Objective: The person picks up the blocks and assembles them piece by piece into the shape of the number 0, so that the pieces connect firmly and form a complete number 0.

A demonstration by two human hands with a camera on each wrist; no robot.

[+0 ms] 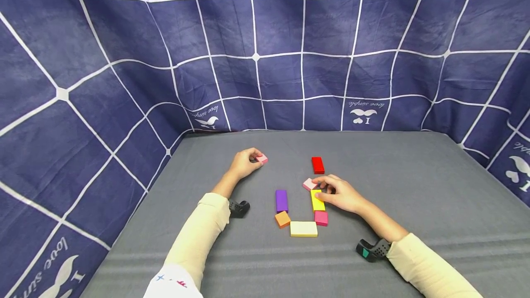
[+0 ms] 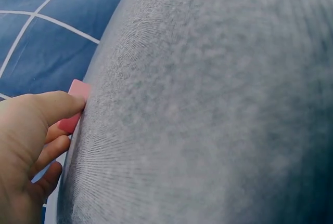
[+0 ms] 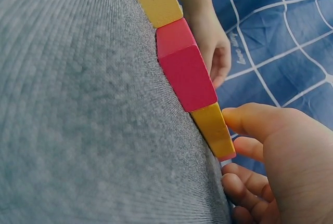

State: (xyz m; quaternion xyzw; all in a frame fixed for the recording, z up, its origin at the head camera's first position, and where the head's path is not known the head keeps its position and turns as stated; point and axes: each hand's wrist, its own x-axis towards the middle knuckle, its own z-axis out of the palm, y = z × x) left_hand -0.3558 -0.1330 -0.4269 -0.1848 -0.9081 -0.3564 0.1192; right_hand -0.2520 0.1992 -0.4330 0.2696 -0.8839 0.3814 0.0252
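Observation:
My left hand (image 1: 245,163) pinches a pink block (image 2: 77,89) between thumb and fingers at the far left of the grey table. In the head view that block (image 1: 263,159) shows beyond the fingertips. My right hand (image 1: 341,195) is over the right side of the block arrangement. Its index fingertip meets a light pink block (image 1: 308,184), while the thumb overlaps the near yellow block (image 1: 318,205). In the right wrist view, the thumb lies along the yellow block (image 3: 213,128), with the other fingers loosely bent beyond it.
A magenta block (image 1: 320,218) adjoins the yellow one. A pale yellow block (image 1: 304,229), an orange block (image 1: 283,219) and a purple block (image 1: 281,200) line the front and left. Further back lies a red block (image 1: 318,165). A blue checked curtain (image 1: 281,77) borders the grey table (image 1: 256,266).

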